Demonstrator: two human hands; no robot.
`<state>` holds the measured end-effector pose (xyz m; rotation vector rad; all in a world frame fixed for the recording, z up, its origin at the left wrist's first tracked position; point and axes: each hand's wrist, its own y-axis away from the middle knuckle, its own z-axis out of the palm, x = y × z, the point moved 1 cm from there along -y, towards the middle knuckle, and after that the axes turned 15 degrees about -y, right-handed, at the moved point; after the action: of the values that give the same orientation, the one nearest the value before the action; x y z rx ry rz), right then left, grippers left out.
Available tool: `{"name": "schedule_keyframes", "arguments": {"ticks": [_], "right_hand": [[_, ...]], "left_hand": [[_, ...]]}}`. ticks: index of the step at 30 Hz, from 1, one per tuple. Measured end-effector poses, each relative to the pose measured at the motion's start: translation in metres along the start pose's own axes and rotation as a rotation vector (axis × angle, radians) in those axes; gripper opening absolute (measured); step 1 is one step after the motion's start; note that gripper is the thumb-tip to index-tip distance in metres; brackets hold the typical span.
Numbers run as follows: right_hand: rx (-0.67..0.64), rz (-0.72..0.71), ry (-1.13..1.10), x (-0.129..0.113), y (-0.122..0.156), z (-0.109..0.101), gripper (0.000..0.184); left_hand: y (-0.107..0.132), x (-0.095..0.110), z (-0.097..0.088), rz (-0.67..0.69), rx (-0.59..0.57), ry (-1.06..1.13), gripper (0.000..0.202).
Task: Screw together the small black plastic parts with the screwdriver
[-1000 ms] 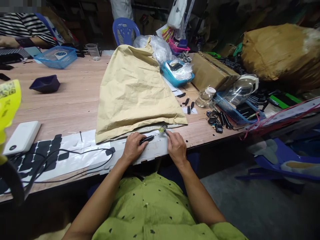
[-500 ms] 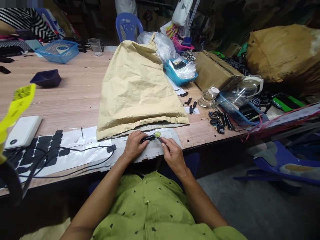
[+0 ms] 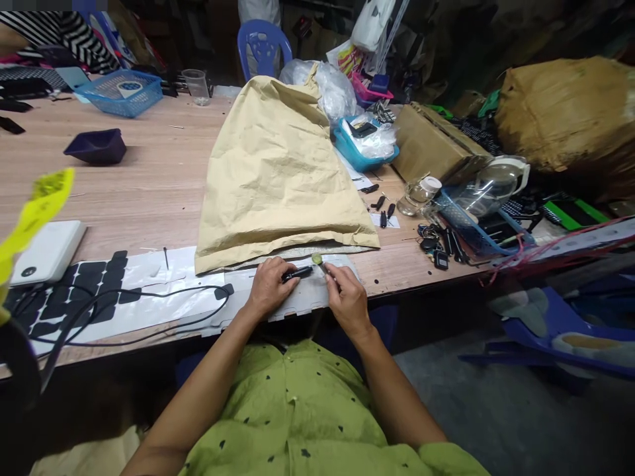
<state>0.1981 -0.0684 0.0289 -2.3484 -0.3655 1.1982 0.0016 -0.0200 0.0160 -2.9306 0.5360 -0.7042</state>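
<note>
My left hand (image 3: 270, 285) is closed on a small, slender black part (image 3: 299, 272) that points to the right, low over a white sheet (image 3: 302, 301) at the table's front edge. In my right hand (image 3: 346, 297), a short thin piece with a round yellow-green end (image 3: 317, 258) is pinched between thumb and fingers. That round end sits just beyond the tip of the black part; I cannot tell whether they touch. Behind both hands lies the open edge of a large tan paper sack (image 3: 282, 172).
To the left are a white box-shaped device (image 3: 49, 251), a black cable (image 3: 173, 291) and a sheet of black stickers (image 3: 99, 291). Rightward lie small black parts (image 3: 383, 218), a glass jar (image 3: 417, 196) and a blue basket (image 3: 476, 225). A co-worker's striped sleeve (image 3: 84, 39) shows far left.
The round-ended piece has shifted slightly away from the black part, up and to the right, with my right hand. The whole view has shifted a little.
</note>
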Motion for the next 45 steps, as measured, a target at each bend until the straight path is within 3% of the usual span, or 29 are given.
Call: {"name": "schedule_keyframes", "arguments": {"ticks": [5,10,21,30,33,38,41,45], "right_hand": [[0.001,-0.012,0.311,0.027,-0.007,-0.002,0.031],[-0.008,-0.034,0.441,0.03,-0.004,0.006,0.031],[-0.032,-0.028,0.521,0.026,-0.001,0.009,0.032],[-0.018,-0.061,0.538,0.024,-0.002,0.008,0.029],[-0.024,-0.053,0.537,0.025,-0.002,0.009,0.029],[-0.042,-0.025,0.509,0.028,-0.002,0.011,0.031],[-0.034,-0.027,0.502,0.029,-0.002,0.012,0.031],[-0.045,-0.016,0.499,0.028,-0.002,0.015,0.031]], "left_hand": [[0.002,0.001,-0.005,0.037,-0.03,0.008,0.016],[0.006,0.002,-0.01,0.098,-0.074,0.002,0.015],[0.035,-0.004,-0.02,0.385,-0.226,0.049,0.018],[0.065,0.006,-0.013,0.419,-0.153,-0.084,0.024],[0.055,0.005,-0.019,0.372,-0.095,0.005,0.015],[0.003,-0.009,-0.029,0.122,0.079,-0.007,0.021],[-0.026,-0.016,-0.025,0.056,-0.007,-0.148,0.024],[-0.052,-0.007,-0.014,0.117,-0.06,-0.285,0.026]]}}
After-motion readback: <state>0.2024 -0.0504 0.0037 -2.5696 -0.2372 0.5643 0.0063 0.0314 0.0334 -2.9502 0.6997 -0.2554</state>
